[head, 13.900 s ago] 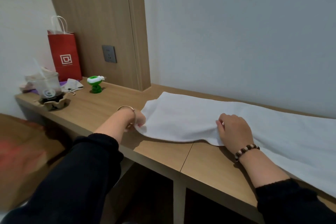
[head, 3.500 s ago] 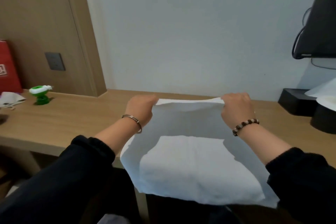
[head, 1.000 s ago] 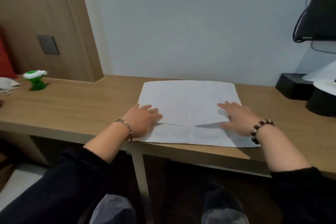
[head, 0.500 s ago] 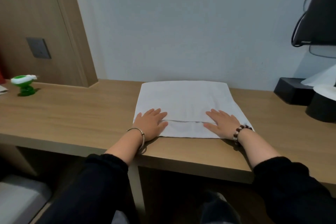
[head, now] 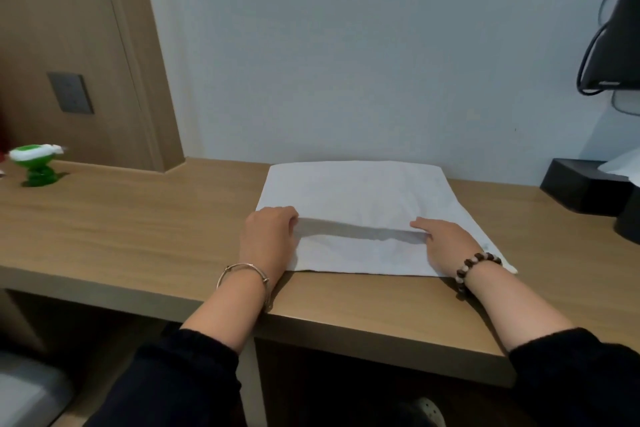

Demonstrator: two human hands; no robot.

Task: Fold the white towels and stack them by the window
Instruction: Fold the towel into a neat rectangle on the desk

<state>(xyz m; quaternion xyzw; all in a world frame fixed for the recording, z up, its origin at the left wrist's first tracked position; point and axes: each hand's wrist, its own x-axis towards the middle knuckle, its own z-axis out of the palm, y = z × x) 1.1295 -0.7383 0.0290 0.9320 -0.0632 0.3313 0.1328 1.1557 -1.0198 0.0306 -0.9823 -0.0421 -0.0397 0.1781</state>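
No readable text, labels or numbers anywhere.

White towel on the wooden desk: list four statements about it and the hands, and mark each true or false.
1. The white folded cloth towel lies on the light wooden desk. True.
2. The left hand grips the towel's upper layer. True.
3. A toy stands on the towel. False: the green-and-white plastic toy stands on the desk, far to the left of it.
4. A bangle circles the right wrist. False: the right hand has a dark beaded bracelet at its wrist; the silver metal bangle is on the left wrist.
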